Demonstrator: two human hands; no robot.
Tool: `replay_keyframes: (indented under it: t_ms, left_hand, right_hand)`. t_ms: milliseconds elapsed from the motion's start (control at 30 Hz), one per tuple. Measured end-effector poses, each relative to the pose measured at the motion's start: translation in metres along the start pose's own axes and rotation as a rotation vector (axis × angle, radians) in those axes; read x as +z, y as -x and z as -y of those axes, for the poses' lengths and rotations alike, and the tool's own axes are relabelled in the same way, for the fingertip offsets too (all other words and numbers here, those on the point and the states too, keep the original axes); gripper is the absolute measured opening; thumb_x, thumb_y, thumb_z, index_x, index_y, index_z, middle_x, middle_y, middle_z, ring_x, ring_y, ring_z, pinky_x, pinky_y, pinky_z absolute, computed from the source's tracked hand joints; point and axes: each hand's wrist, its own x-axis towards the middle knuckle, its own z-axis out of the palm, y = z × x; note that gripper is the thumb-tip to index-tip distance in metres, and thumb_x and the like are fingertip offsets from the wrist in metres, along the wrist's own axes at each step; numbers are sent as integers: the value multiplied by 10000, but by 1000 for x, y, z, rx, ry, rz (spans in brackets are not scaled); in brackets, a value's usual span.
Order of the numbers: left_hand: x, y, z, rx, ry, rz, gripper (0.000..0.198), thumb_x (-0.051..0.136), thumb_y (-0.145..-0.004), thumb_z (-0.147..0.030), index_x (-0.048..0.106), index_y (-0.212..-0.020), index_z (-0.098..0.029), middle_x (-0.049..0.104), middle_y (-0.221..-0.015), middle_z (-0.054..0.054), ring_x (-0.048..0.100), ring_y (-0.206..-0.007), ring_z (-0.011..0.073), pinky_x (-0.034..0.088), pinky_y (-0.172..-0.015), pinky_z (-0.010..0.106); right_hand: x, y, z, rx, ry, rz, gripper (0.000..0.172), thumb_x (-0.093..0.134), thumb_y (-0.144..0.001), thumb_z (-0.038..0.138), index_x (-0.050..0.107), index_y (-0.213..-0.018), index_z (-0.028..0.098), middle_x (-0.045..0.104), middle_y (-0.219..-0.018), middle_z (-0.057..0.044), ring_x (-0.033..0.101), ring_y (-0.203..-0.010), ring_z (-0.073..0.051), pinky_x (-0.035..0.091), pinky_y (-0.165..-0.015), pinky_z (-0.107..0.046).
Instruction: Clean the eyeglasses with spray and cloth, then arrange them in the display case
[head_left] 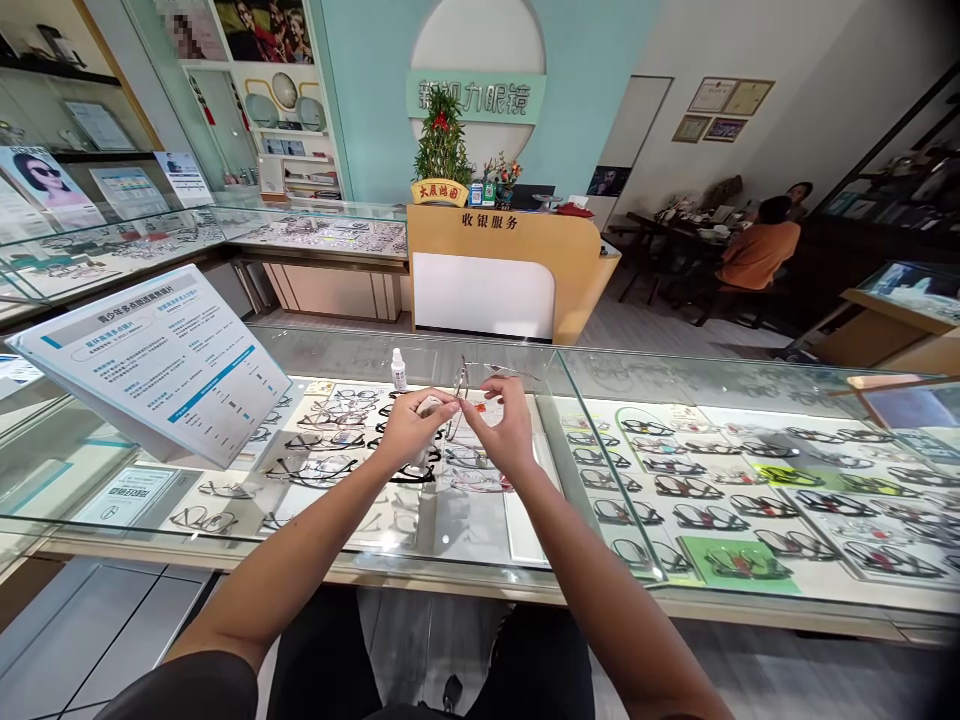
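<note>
Both my hands are raised over the glass counter top (480, 520), close together. My left hand (411, 425) is closed in a pinch on a thin-framed pair of glasses (463, 385), with something pale, perhaps a cloth, under its fingers. My right hand (510, 430) is also closed, its fingertips pinching the same glasses from the right side. A small orange tag (489, 402) shows between the two hands. The glasses' temples stick out toward the far side. A small white dropper bottle (398, 370) stands upright on the glass just behind my left hand.
Inside the display case lie several rows of glasses (690, 490). A slanted information board (161, 360) stands on the counter at the left. A yellow cashier desk (510, 265) with a plant lies beyond. A person in an orange shirt (759, 255) sits at the far right.
</note>
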Motion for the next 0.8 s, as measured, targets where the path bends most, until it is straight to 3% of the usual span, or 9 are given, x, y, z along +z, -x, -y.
replay_keyframes:
  t_ms: [100,267,467,667,800]
  left_hand:
    - [2,0,0,-17,7,-6,405,958,-729,-571,860,-846,-197,562,-570,-21,353,-520,102,255,-513,265]
    - [5,2,-4,-20,15,-36,429,982,-685,-578,840,-809,-193,633,-617,1,399,-544,107,292,-526,267]
    - [4,2,-1,-42,27,-65,458,932,-744,-616,859,-882,-185,713,-684,30,362,-511,91,248,-491,265]
    - [0,-2,3,-3,57,-140,425,928,-771,-595,847,-875,-192,832,-911,88,597,-647,137,413,-565,265]
    - [-1,-4,0,37,77,-189,404,938,-763,-581,839,-864,-203,851,-954,97,738,-819,204,532,-695,298]
  right_hand:
    - [-1,0,1,11,-7,21,313,752,-980,422,641,-1217,250,701,-1203,-108,696,-998,-258,589,-893,-432]
    - [-2,-1,3,32,-7,45,534,732,-974,370,583,-1472,245,684,-1383,-157,723,-1074,-281,603,-977,-488]
    - [-1,-2,-2,43,-9,19,639,702,-938,317,522,-1545,234,628,-1475,-178,710,-1132,-296,612,-1004,-521]
    - [-1,-3,-11,-13,73,-10,659,629,-866,180,546,-1518,224,617,-1550,-187,570,-1456,-373,473,-1229,-620]
    - [-3,-3,-12,33,115,66,545,612,-862,173,623,-1404,234,633,-1543,-173,563,-1447,-378,448,-1232,-619]
